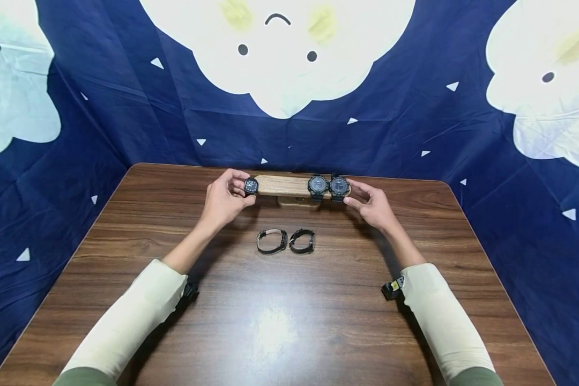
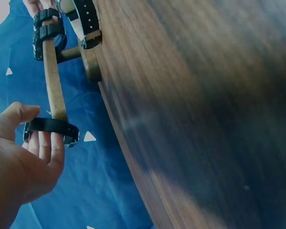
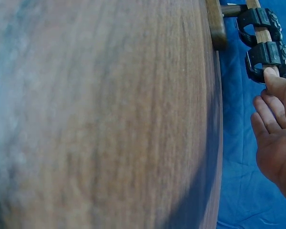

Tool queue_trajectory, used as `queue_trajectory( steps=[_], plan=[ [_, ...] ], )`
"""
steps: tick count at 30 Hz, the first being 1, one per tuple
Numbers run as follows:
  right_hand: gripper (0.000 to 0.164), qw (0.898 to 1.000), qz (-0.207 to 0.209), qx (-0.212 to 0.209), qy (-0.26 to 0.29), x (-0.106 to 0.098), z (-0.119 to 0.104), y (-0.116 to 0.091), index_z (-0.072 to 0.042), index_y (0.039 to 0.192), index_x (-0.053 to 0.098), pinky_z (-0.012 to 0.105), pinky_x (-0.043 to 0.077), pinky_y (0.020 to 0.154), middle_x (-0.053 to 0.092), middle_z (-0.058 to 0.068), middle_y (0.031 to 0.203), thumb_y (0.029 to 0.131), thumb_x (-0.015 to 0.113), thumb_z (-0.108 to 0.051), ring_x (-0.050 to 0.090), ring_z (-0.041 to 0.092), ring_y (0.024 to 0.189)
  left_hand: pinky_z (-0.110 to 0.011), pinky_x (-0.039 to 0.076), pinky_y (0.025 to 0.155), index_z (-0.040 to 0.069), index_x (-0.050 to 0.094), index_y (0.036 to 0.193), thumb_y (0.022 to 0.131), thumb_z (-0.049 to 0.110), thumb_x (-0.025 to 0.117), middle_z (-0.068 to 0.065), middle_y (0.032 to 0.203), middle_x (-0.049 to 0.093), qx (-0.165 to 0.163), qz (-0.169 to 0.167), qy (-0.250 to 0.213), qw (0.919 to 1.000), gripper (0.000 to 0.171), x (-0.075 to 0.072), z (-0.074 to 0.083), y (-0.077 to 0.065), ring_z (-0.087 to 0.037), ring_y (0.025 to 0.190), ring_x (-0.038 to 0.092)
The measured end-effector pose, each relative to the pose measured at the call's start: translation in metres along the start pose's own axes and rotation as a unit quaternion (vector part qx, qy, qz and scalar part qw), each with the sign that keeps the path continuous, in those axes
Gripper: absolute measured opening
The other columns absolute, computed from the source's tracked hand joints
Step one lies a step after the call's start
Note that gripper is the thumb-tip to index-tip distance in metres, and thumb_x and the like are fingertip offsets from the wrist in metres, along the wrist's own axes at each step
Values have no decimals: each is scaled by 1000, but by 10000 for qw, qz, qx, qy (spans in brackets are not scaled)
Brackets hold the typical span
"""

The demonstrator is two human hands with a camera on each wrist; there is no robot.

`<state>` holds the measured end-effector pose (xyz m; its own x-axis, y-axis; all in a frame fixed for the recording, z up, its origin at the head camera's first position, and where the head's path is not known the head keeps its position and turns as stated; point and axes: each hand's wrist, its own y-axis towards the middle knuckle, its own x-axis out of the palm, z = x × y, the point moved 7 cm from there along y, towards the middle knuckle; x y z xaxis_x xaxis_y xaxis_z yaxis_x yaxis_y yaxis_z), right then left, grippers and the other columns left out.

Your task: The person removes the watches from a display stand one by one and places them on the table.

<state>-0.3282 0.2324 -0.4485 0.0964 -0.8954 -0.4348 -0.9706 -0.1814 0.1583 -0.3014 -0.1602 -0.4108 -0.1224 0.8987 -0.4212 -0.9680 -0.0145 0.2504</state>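
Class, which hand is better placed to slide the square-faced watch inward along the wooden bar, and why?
Likely the left hand: it holds the square-faced watch at the left end of the wooden bar. The right hand is at the opposite end, beyond two round-faced watches.

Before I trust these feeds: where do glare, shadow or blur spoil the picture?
Head: bright glare on the near tabletop. Left wrist: tabletop blurred and shadowed, left hand clearer. Right wrist: tabletop blurry, shadow along its edge, right hand clearer.
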Motion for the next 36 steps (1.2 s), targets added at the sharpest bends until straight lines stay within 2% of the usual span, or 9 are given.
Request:
queue_trajectory(
  steps=[4,10,12,18,20,22,25,31,36],
  plan=[
    [60,10000,-15,27,-5,0,2,0,-1,160,61,54,51,125,66,28,156,104,80,-5,63,43,149,-9,55,76,3,73,129,83,1,90,-20,105,80,17,-81,-16,10000,50,1,6,-5,-18,88,71],
    [60,10000,-21,70,9,1,1,-1,-3,160,62,32,58,117,67,27,156,103,81,-6,64,40,148,-10,55,74,4,73,129,82,-2,89,-18,102,79,127,-194,-42,9997,50,7,13,-11,-16,85,70],
    [59,10000,-1,59,-21,0,0,-1,-3,159,62,30,58,116,68,26,155,103,81,-6,65,40,147,-10,55,73,3,73,129,81,-3,88,-18,102,80,192,-256,-91,9994,50,10,17,-15,-15,84,69],
    [58,10000,38,52,-70,0,0,-2,-4,159,63,50,55,121,69,26,153,103,81,-7,66,41,146,-13,56,75,3,74,128,81,-6,90,-19,103,81,360,-548,-193,9977,51,19,28,-26,-15,86,69],
    [58,10000,41,52,-58,0,0,-1,-4,159,63,52,54,122,69,27,154,103,81,-7,65,41,146,-14,56,74,4,75,128,81,-6,90,-18,102,81,413,-650,-191,9968,51,23,32,-29,-16,86,69],
    [59,10000,43,47,-24,-1,1,-1,-3,159,63,47,55,122,68,27,154,103,81,-6,65,41,147,-15,56,74,5,77,128,81,-6,91,-16,100,80,470,-762,-191,9958,50,27,35,-33,-18,86,69],
    [59,10000,21,35,32,-1,1,0,-2,160,61,40,56,120,67,28,156,103,80,-4,64,42,148,-17,57,74,6,79,128,80,-7,91,-15,98,79,559,-997,-183,9933,51,32,40,-40,-19,85,69],
    [60,10000,-7,12,0,-1,0,0,-1,160,60,40,56,121,66,28,156,103,80,-4,64,42,148,-26,62,78,7,80,129,80,-7,91,-10,97,78,784,-1680,-40,9827,52,43,43,-56,-20,86,70],
    [60,10000,-41,21,51,0,0,0,-1,160,60,19,57,111,66,29,156,103,80,-4,64,43,148,-29,64,81,7,80,131,81,-4,91,-6,98,80,907,-2209,123,9710,52,50,43,-70,-17,88,71]
  ],
)
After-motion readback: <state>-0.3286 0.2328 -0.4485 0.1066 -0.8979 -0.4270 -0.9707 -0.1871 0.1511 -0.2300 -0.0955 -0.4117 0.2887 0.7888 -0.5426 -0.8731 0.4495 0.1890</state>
